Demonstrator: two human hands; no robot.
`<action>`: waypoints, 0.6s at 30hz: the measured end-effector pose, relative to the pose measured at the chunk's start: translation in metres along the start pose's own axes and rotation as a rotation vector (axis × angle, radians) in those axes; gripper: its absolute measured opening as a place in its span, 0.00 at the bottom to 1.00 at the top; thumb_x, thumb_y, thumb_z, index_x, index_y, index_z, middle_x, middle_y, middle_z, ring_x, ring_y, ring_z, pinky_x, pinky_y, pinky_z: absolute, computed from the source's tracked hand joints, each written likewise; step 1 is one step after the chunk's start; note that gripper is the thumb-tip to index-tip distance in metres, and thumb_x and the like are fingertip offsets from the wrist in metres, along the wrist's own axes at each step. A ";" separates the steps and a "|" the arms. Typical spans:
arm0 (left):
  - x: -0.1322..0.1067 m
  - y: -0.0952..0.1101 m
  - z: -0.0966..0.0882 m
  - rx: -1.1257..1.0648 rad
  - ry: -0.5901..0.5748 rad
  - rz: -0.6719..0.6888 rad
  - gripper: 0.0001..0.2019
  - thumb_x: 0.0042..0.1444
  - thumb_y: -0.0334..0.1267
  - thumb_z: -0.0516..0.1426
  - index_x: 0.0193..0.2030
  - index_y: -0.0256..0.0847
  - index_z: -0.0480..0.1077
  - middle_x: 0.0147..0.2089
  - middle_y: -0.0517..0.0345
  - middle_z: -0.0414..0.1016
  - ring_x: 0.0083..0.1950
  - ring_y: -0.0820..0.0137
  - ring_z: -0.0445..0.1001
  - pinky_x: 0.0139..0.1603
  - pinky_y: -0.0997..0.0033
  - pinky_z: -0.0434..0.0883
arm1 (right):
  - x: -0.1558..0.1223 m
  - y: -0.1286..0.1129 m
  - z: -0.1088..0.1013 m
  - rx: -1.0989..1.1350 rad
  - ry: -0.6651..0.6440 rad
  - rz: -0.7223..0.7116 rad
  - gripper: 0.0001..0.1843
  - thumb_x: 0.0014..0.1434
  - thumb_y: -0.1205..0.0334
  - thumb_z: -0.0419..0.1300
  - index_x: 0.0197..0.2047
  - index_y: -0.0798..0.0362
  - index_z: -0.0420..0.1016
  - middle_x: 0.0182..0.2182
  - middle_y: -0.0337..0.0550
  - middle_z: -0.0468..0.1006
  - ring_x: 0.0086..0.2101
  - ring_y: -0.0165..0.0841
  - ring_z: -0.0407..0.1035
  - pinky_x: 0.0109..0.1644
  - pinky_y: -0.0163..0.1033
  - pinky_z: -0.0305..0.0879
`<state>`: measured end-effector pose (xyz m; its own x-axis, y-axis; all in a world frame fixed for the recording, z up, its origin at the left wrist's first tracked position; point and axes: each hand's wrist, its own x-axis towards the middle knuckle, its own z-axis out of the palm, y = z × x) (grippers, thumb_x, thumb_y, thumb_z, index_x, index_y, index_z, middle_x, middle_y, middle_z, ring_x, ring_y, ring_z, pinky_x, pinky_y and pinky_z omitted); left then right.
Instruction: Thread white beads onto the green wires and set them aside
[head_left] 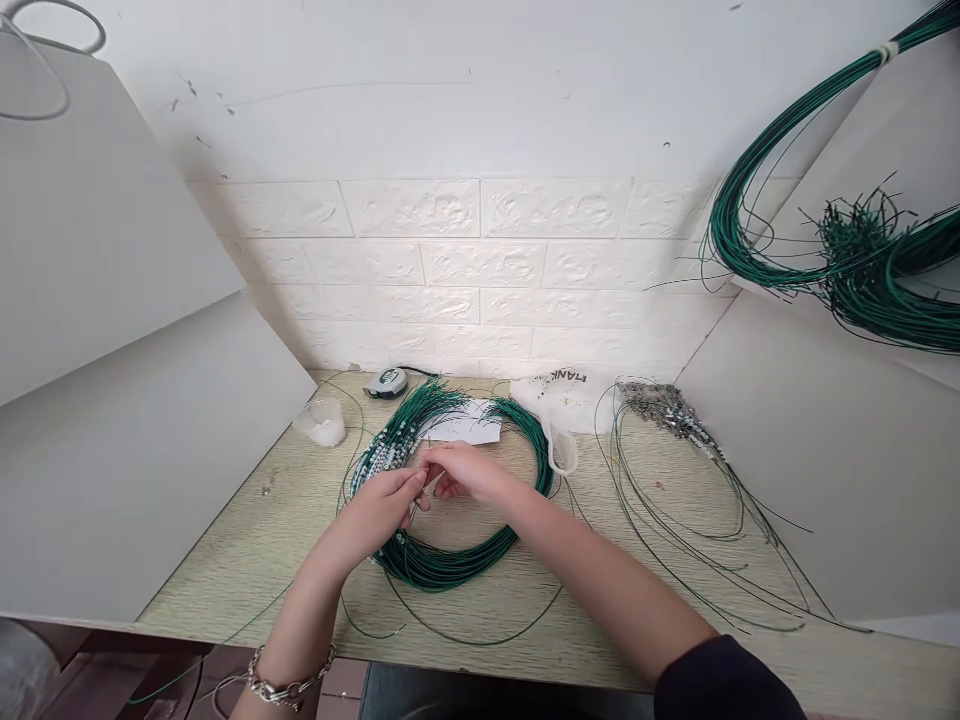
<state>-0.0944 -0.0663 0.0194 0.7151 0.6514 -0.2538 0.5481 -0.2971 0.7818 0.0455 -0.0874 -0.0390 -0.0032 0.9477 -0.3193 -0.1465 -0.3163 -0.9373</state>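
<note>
A large coil of green wire (457, 565) lies on the table, with small white bead-like pieces (386, 450) along its left side and loose wire ends at the top. My left hand (386, 505) is closed in a pinch above the coil's left part. Beside it, my right hand (461, 470) is pinched too, its fingertips nearly touching the left ones. A thin dark wire (429, 446) shows at the fingertips; the fingers hide most of it. Under the coil's top gap lies a white paper slip (469, 425).
A tape measure (386, 383) and a small clear cup (324, 425) sit at back left. A white plastic bag (570, 400) rests behind the coil. To the right are loose wires with small metal pieces (660, 405). Green wire bundles (795, 250) hang at upper right. White panels flank the table.
</note>
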 end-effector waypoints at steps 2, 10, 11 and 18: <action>-0.003 -0.001 0.000 -0.031 0.000 -0.015 0.22 0.48 0.55 0.45 0.28 0.36 0.68 0.27 0.57 0.69 0.21 0.74 0.61 0.24 0.75 0.57 | -0.002 -0.001 -0.004 0.044 -0.013 0.039 0.09 0.53 0.62 0.50 0.27 0.57 0.68 0.22 0.39 0.70 0.17 0.24 0.62 0.22 0.30 0.58; 0.012 -0.007 -0.006 0.280 0.186 -0.046 0.18 0.52 0.47 0.42 0.26 0.39 0.66 0.29 0.57 0.72 0.22 0.71 0.66 0.27 0.73 0.59 | -0.015 -0.001 -0.008 0.289 -0.068 0.163 0.11 0.58 0.65 0.42 0.27 0.56 0.60 0.21 0.42 0.71 0.21 0.27 0.67 0.28 0.34 0.64; 0.017 -0.005 -0.007 0.319 0.201 -0.034 0.18 0.53 0.46 0.42 0.25 0.39 0.66 0.29 0.57 0.72 0.23 0.71 0.66 0.27 0.73 0.58 | -0.017 -0.001 -0.008 0.366 -0.080 0.177 0.12 0.59 0.65 0.41 0.27 0.56 0.59 0.22 0.43 0.72 0.22 0.28 0.68 0.30 0.36 0.65; 0.068 0.004 -0.005 0.160 0.197 -0.090 0.13 0.49 0.42 0.49 0.20 0.38 0.64 0.25 0.53 0.71 0.21 0.71 0.65 0.21 0.74 0.55 | -0.028 0.002 -0.015 0.738 -0.039 0.163 0.12 0.60 0.64 0.40 0.26 0.55 0.56 0.16 0.36 0.65 0.24 0.32 0.69 0.33 0.45 0.66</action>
<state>-0.0459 -0.0198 0.0081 0.5706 0.7990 -0.1898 0.6783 -0.3282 0.6574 0.0604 -0.1150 -0.0345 -0.1146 0.8968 -0.4273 -0.7652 -0.3541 -0.5377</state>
